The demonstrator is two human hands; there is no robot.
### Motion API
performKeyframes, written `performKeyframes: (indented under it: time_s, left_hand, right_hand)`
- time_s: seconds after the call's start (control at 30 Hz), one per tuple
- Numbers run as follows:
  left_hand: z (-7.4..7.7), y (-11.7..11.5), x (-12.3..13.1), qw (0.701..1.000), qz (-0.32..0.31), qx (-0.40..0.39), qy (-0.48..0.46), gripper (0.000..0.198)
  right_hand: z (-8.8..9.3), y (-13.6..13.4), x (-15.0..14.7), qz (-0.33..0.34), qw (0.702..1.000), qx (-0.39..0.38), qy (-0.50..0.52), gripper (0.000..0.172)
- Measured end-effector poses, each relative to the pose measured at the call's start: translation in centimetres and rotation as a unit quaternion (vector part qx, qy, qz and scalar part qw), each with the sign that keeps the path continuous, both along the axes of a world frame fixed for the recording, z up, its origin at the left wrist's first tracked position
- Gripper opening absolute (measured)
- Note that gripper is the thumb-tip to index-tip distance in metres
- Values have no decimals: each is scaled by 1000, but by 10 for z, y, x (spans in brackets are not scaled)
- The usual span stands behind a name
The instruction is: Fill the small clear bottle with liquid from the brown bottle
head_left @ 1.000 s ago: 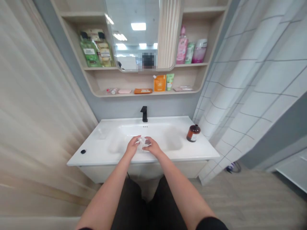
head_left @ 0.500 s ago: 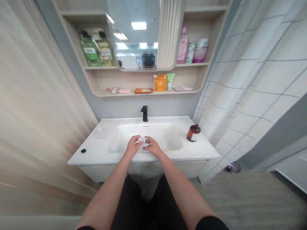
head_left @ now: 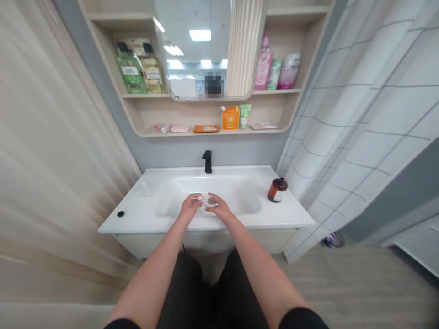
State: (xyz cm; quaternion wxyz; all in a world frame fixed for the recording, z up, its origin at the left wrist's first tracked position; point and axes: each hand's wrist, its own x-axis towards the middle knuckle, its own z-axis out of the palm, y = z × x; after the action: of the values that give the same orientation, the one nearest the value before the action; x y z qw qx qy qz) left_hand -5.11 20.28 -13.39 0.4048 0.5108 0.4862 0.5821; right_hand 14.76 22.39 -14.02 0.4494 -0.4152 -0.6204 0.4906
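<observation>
Over the front part of the white sink basin point(head_left: 236, 194), my left hand point(head_left: 190, 208) is closed on a small white item point(head_left: 200, 199), too small to name. Close beside it on the right, my right hand point(head_left: 219, 209) curls round a small clear object point(head_left: 211, 201) with something dark in it. A narrow gap separates the two hands. Beyond them the black faucet point(head_left: 207, 161) stands at the back of the basin.
A brown bottle point(head_left: 277, 190) stands on the right of the counter. At the left lie a small black round item point(head_left: 120, 214) and a clear object point(head_left: 145, 189). Above is a shelf point(head_left: 147, 135) with several toiletries, among them an orange pouch point(head_left: 230, 118).
My hands have parted slightly. The clear object in my right hand is tilted differently, and the white item in my left hand has shifted a little. The view has moved slightly.
</observation>
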Motion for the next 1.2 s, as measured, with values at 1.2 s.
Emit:
performKeyframes:
  time_s: [1.2]
  left_hand:
    - [77, -74, -148, 849, 316, -42, 421, 70]
  right_hand:
    - [10, -12, 3, 86, 994, -24, 67, 58]
